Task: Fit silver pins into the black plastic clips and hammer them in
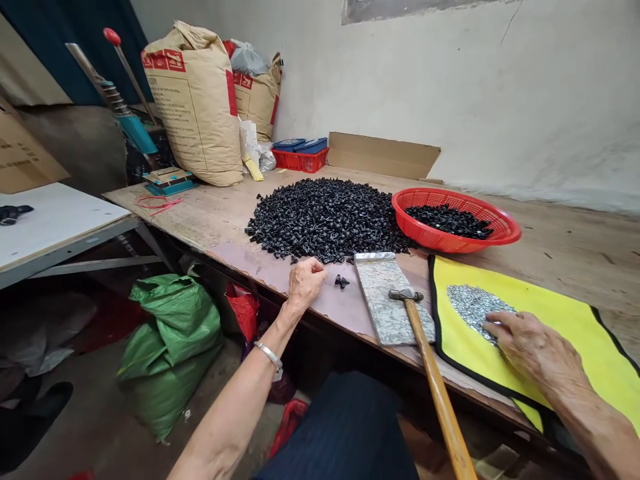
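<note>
My left hand [306,283] is closed at the near edge of the pile of small black plastic parts [327,217]. Whatever its fingers may hold is hidden. A few loose black parts [342,282] lie just right of it. My right hand [535,347] reaches onto the yellow cloth [545,303], which has a black border. Its fingertips pinch at the heap of small shiny metal pieces [473,308], and what is between them is too small to make out. Between my hands, a hammer [417,320] rests with its head on a grey metal plate [383,300], its wooden handle jutting past the table edge.
A red plastic basket [507,230] with more black parts stands behind the cloth. At the back are large paper sacks [193,107], a red crate [300,160] and a cardboard strip [383,155]. A teal hand press [135,133] stands left. Below sits a green sack [170,347].
</note>
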`<action>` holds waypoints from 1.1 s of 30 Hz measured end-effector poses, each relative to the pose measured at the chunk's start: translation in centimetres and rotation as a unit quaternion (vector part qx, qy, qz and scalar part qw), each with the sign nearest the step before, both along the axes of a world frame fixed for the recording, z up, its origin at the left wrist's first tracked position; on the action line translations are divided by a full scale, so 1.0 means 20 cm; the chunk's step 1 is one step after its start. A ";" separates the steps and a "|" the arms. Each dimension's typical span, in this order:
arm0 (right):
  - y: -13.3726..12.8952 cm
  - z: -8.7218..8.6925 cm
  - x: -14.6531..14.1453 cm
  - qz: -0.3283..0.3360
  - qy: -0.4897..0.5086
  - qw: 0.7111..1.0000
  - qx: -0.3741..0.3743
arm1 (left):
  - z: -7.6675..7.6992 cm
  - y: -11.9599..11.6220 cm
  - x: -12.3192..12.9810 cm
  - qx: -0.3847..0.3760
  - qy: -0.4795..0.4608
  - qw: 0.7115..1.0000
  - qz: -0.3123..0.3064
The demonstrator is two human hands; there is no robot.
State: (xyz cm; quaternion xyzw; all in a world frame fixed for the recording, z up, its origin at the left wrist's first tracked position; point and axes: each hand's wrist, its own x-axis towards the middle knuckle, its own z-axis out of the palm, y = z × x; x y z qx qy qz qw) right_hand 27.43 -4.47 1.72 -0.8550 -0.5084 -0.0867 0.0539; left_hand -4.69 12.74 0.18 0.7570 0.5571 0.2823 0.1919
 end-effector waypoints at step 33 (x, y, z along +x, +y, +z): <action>-0.24 0.20 -0.80 0.052 0.720 0.666 0.190 | 0.15 -0.68 0.17 -0.446 -0.655 0.606 -0.065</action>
